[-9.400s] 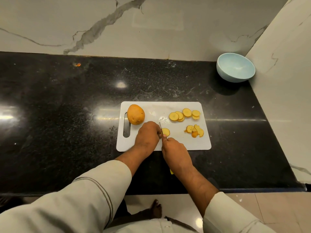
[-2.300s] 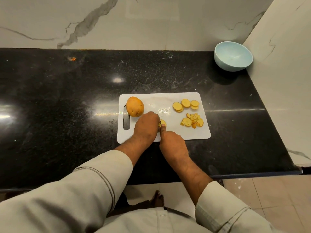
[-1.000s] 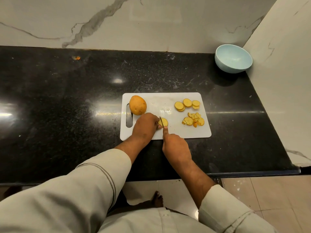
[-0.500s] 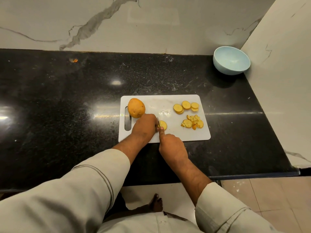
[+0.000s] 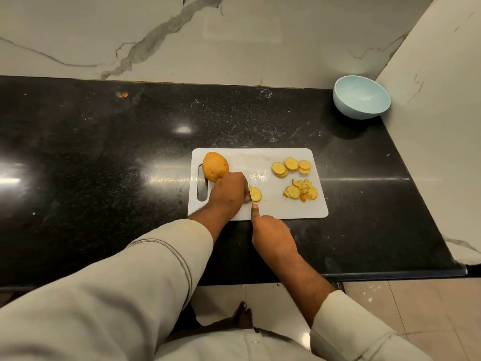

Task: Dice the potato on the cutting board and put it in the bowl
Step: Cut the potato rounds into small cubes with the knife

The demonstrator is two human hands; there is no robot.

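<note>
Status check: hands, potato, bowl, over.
Left hand holds potato piece on cutting board; right hand grips knife, slicing. Whole potato uncut. Bowl empty, path unobstructed.

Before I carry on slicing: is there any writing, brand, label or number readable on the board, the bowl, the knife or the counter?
None: no readable text shows in the head view.
White plastic cutting board: bare, no print.
Pale blue ceramic bowl: plain, no mark visible.
Knife blade: mostly hidden between the left hand and right hand, too small to show any stamp.
Black speckled stone counter: only glare and scratches.
</note>
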